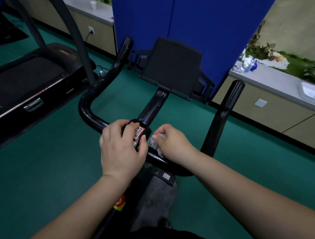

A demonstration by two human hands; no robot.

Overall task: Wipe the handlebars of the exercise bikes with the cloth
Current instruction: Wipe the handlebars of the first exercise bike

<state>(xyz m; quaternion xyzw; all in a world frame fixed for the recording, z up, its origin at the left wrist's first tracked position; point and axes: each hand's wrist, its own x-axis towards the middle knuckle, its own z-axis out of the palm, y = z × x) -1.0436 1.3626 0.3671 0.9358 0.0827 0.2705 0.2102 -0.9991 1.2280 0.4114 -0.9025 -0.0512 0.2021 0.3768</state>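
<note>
A black exercise bike handlebar [92, 116] curves in a U in front of me, with upright ends at the left [126, 45] and right [229, 104]. My left hand [122, 146] grips the centre clamp of the bar, beside a red and white QR sticker [139, 132]. Just right of the clamp, my right hand [172, 143] presses a crumpled grey-white cloth [154, 143] onto the crossbar. Most of the cloth is hidden under my fingers. A black tablet holder [173, 66] stands on the stem behind the clamp.
A treadmill [28, 81] stands to the left on the green floor. A blue partition [184, 21] rises behind the bike. Grey counters run along both sides; the right one carries a spray bottle [249, 64] and a white tray [313, 92].
</note>
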